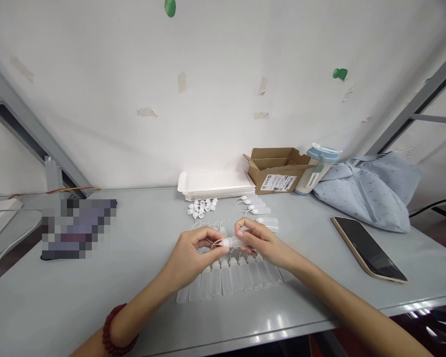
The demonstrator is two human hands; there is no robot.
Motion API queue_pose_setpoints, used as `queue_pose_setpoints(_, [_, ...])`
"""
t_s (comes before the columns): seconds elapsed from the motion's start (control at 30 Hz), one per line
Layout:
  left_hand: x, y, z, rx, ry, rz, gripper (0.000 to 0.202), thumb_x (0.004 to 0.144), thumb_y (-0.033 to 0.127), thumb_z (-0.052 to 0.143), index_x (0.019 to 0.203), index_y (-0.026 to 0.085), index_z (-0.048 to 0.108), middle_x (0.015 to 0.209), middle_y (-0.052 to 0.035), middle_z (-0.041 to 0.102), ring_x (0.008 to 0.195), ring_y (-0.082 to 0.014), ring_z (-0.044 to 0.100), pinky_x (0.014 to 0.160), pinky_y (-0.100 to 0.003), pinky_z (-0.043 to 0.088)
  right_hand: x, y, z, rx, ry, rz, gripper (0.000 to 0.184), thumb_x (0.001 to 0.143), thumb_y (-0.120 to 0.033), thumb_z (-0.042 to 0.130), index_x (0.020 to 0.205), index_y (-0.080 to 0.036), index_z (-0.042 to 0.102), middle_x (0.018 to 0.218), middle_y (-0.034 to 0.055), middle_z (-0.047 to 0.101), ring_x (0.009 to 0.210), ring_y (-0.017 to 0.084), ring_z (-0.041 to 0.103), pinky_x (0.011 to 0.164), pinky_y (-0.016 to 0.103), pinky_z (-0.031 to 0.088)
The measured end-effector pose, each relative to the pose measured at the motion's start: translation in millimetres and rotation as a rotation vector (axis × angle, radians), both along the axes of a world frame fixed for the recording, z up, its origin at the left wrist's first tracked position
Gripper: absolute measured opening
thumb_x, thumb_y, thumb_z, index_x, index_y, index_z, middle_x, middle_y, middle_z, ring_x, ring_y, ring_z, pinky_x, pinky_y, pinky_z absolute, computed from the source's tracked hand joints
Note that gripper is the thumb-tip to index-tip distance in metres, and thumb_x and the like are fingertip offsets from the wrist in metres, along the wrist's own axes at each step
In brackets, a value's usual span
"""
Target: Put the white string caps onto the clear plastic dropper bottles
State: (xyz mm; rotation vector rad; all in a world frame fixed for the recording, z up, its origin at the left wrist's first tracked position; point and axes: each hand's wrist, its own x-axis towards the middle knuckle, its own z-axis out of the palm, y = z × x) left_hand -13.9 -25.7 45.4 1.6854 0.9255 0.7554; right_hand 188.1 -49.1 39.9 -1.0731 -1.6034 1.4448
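Both hands meet over the middle of the grey table (141, 297), gripping one small translucent squeeze bottle (233, 242). My left hand (193, 253) pinches its capped tip end, fingers closed. My right hand (258, 240) holds the bottle's body, fingers curled round it. Just below the hands lies a row of several similar bottles (230, 278) side by side. Beyond the hands sit a cluster of small white caps (201, 207) and a few more loose bottles (260, 210).
A stack of white trays (215, 184), an open cardboard box (277, 171) and a pale blue-lidded cup (317, 168) stand by the wall. A light blue bag (371, 191) and a phone (369, 249) lie at right. A dark pixelated object (78, 228) lies at left.
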Motion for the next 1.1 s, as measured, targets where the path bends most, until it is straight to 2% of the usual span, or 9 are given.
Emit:
queue_pose_setpoints(0.13, [0.7,2.0,-0.1,-0.106,0.008,-0.082,0.029,0.081,0.042,0.056,0.073,0.016,0.065,0.072,-0.0036,0.066,0.067,-0.0159,0.060,0.060,-0.024,0.046,0.6,0.4,-0.6,0.022,0.020,-0.015,0.029,0.088,-0.050,0.045,0.085,-0.021,0.043,0.061,-0.0069,0.036,0.052,0.008,0.036,0.050,0.021,0.027])
queue_pose_setpoints(0.23, [1.3,1.5,-0.5,-0.105,0.051,-0.106,0.035,0.084,0.042,0.052,0.065,0.015,0.063,0.065,-0.0033,0.065,0.062,-0.0152,0.060,0.060,-0.025,0.045,1.0,0.0,-0.6,0.031,-0.002,-0.013,0.029,0.088,-0.050,0.046,0.084,-0.021,0.044,0.061,-0.0072,0.032,0.052,0.007,0.034,0.052,0.022,0.030])
queue_pose_setpoints(0.3, [1.4,0.1,-0.9,-0.032,0.076,-0.086,0.027,0.082,0.040,0.055,0.072,0.016,0.065,0.069,-0.0027,0.065,0.064,-0.0153,0.059,0.059,-0.024,0.044,1.4,0.0,-0.6,0.025,-0.015,-0.006,0.029,0.088,-0.050,0.045,0.085,-0.021,0.043,0.061,-0.0073,0.031,0.052,0.007,0.034,0.052,0.022,0.030])
queue_pose_setpoints(0.43, [1.1,-2.6,-1.4,0.228,0.124,0.000,0.017,0.079,0.033,0.058,0.083,0.019,0.067,0.073,-0.0017,0.064,0.069,-0.0157,0.055,0.061,-0.023,0.042,1.7,1.0,-2.0,0.020,-0.034,-0.005,0.029,0.089,-0.050,0.042,0.087,-0.021,0.043,0.060,-0.0066,0.035,0.053,0.008,0.036,0.050,0.021,0.026])
queue_pose_setpoints(0.57, [1.8,-2.8,-2.4,0.168,0.174,-0.043,0.028,0.085,0.039,0.049,0.076,0.018,0.066,0.069,-0.0018,0.063,0.066,-0.0154,0.054,0.050,-0.021,0.036,0.9,1.5,-2.6,0.014,-0.002,-0.007,0.029,0.089,-0.050,0.044,0.084,-0.021,0.043,0.060,-0.0076,0.030,0.052,0.007,0.032,0.052,0.021,0.029])
queue_pose_setpoints(0.67, [3.1,-2.4,-3.5,0.179,0.183,-0.067,0.032,0.086,0.039,0.047,0.069,0.017,0.063,0.063,-0.0008,0.060,0.062,-0.0141,0.053,0.052,-0.022,0.037,0.7,1.3,-1.8,-0.019,-0.002,0.003,0.027,0.089,-0.048,0.044,0.084,-0.022,0.042,0.060,-0.0079,0.029,0.051,0.007,0.030,0.052,0.022,0.029])
queue_pose_setpoints(0.8, [4.2,-2.7,-3.8,0.338,0.153,-0.035,0.016,0.082,0.032,0.056,0.087,0.019,0.065,0.076,-0.0013,0.063,0.072,-0.0158,0.055,0.069,-0.025,0.043,1.3,1.2,-0.8,-0.020,0.014,0.013,0.027,0.090,-0.049,0.042,0.084,-0.022,0.041,0.060,-0.0075,0.031,0.050,0.007,0.028,0.048,0.022,0.021])
queue_pose_setpoints(0.93, [5.1,-4.2,-3.3,0.227,0.144,-0.024,0.031,0.080,0.041,0.058,0.103,0.021,0.064,0.076,-0.0013,0.063,0.068,-0.0157,0.057,0.065,-0.025,0.045,0.5,0.9,0.7,-0.024,0.023,0.015,0.029,0.089,-0.051,0.043,0.084,-0.022,0.040,0.059,-0.0078,0.026,0.050,0.008,0.029,0.048,0.022,0.020])
queue_pose_setpoints(1.1, [7.5,-6.6,-4.8,0.222,0.172,-0.069,0.030,0.088,0.038,0.046,0.080,0.017,0.066,0.059,0.0010,0.055,0.057,-0.0128,0.051,0.057,-0.023,0.040,-1.0,0.4,0.6,-0.020,0.019,0.029,0.030,0.089,-0.051,0.042,0.084,-0.021,0.041,0.055,-0.0083,0.030,0.049,0.008,0.030,0.048,0.022,0.020])
